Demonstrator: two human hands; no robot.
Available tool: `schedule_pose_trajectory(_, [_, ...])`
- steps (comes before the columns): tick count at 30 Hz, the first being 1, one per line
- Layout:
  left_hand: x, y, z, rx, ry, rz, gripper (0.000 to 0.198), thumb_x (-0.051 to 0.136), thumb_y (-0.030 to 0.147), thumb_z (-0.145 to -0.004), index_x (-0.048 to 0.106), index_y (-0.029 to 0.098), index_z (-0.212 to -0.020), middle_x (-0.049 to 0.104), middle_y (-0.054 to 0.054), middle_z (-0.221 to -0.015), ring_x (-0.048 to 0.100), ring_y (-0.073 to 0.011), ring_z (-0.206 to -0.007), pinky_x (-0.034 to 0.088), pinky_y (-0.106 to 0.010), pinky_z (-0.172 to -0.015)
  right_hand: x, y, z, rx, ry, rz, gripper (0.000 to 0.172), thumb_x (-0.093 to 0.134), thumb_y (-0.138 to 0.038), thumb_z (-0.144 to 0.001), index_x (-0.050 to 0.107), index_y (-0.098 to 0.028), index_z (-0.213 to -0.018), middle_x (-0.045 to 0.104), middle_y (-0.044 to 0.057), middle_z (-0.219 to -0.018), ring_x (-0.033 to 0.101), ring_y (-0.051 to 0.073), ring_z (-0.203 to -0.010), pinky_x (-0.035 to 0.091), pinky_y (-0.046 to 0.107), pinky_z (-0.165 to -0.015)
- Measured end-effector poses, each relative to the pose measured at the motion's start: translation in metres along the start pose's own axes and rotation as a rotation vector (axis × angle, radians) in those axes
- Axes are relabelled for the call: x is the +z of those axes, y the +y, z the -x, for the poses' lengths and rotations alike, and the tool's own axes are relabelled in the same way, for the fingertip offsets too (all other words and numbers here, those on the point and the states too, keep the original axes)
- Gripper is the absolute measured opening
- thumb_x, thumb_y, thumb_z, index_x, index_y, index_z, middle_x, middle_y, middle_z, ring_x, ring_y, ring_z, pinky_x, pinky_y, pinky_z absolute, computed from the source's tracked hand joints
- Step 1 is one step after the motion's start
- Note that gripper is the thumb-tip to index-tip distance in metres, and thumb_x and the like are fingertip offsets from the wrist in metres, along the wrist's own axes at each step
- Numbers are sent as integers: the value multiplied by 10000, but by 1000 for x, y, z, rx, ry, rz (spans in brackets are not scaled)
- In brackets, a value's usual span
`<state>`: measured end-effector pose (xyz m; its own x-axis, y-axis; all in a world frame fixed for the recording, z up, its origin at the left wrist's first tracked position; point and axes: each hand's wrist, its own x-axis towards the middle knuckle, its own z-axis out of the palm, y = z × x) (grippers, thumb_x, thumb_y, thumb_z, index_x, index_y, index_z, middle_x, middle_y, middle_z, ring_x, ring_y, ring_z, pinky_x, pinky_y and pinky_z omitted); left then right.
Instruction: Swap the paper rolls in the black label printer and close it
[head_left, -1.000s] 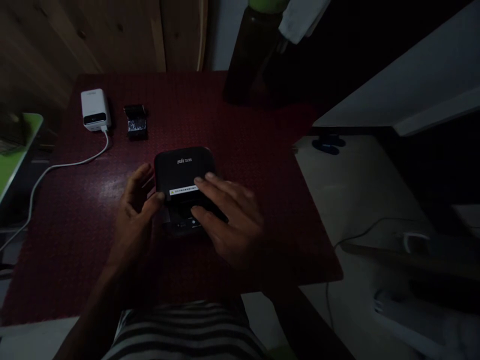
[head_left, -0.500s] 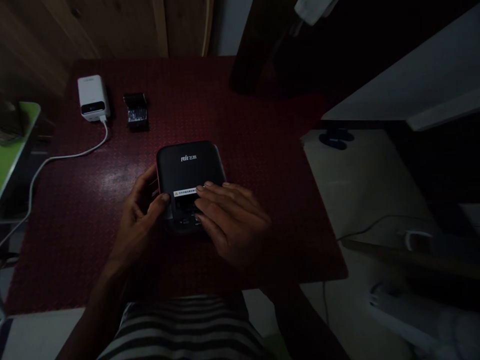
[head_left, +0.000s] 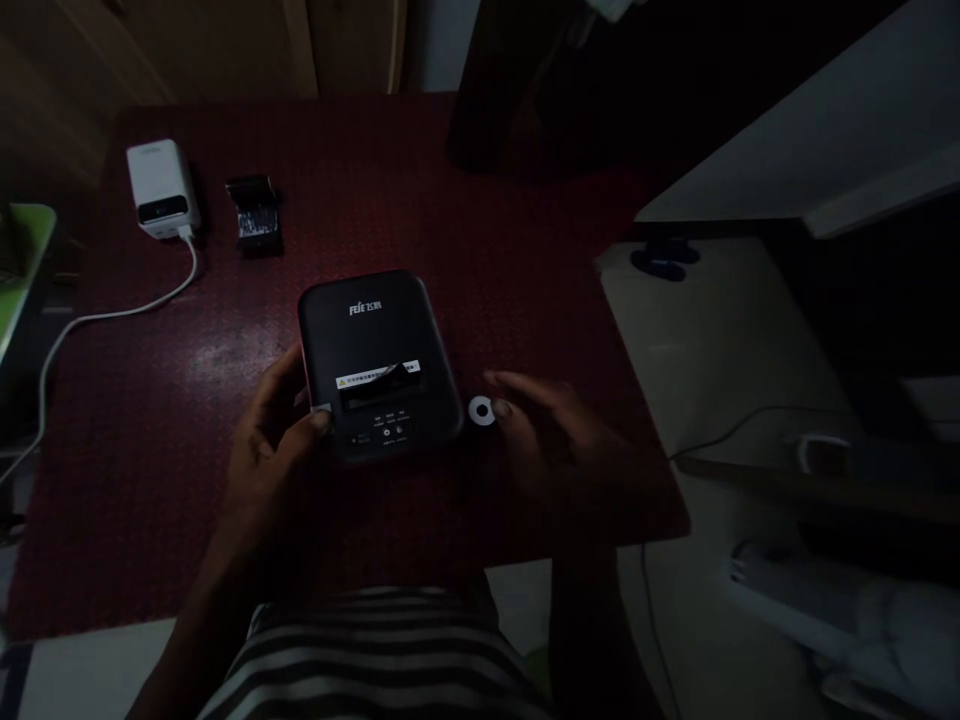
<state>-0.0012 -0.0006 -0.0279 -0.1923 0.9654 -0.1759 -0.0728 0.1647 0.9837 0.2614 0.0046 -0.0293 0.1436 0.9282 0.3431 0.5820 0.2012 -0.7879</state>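
While "FEIE" shows pale on its lid, a black printer (head_left: 375, 345) sits mid-table (head_left: 172, 430), with a yellow-marked warning label above its slot, the text too small to read. The left hand (head_left: 274, 440) grips its 8 o'clock corner. At 3 o'clock the right hand (head_left: 547, 435) lies loosely open, fingertips just beside a white roll (head_left: 481, 410).

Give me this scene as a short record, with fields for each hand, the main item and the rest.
surface: dark red table
centre: black printer
left hand: holds the printer's left edge, thumb on top
right hand: open, blurred, fingertips beside small white roll, contact unclear
far left: white power bank with white cable, small black object beside it
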Motion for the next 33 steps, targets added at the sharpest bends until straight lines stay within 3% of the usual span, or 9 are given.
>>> schedule_pose_trajectory(5, [0,1,-2,-1,10,-1,595,844,305,-940,796,336,-1532,731,-58,-1658,671,-400,-1569,637,-510,-1243,3,8,7,223,-115,-163,232,793,-432,-1099,879,-344,-1296,931,33,-1265,908,270,-1131,740,450,-997])
schedule_pose_trajectory(11, [3,6,-1,-57,43,-20,607,846,326,-931,792,348,-1535,733,-59,-1659,667,-408,-1580,623,-537,-1263,7,-6,-8,115,-185,-165,239,795,-391,-1083,869,-339,-1304,892,45,-1405,833,305,-1368,640,558,-1234])
schedule_pose_trajectory(20, [8,8,5,-113,88,8,620,860,334,-991,760,391,-1600,725,-30,-1678,683,-346,-1570,609,-443,-1268,13,-5,-3,91,-180,-140,264,795,-429,-1096,857,-352,-1341,916,41,-1315,882,292,-1233,685,519,-1150])
schedule_pose_trajectory(24, [8,3,5,-103,82,52,646,882,357,-992,741,412,-1620,656,-32,-1762,649,-368,-1609,639,-454,-1231,13,-7,-4,69,-183,-127,292,803,-395,-1092,843,-351,-1378,919,28,-1312,885,282,-1228,694,496,-1135])
schedule_pose_trajectory(29, [7,-2,1,-36,37,91,616,871,338,-971,774,394,-1576,705,-28,-1705,532,-380,-1710,649,-439,-1206,0,-23,-21,-60,-182,23,214,754,-282,-1112,863,-316,-1293,924,16,-1293,883,270,-1230,709,457,-1112])
schedule_pose_trajectory(33, [5,-10,-1,44,-1,74,589,874,401,-1005,763,411,-1584,775,-42,-1600,594,-384,-1657,663,-457,-1168,5,-46,-56,-338,-260,135,265,658,-166,-1164,866,-287,-1275,914,20,-1322,847,250,-1289,653,445,-1181])
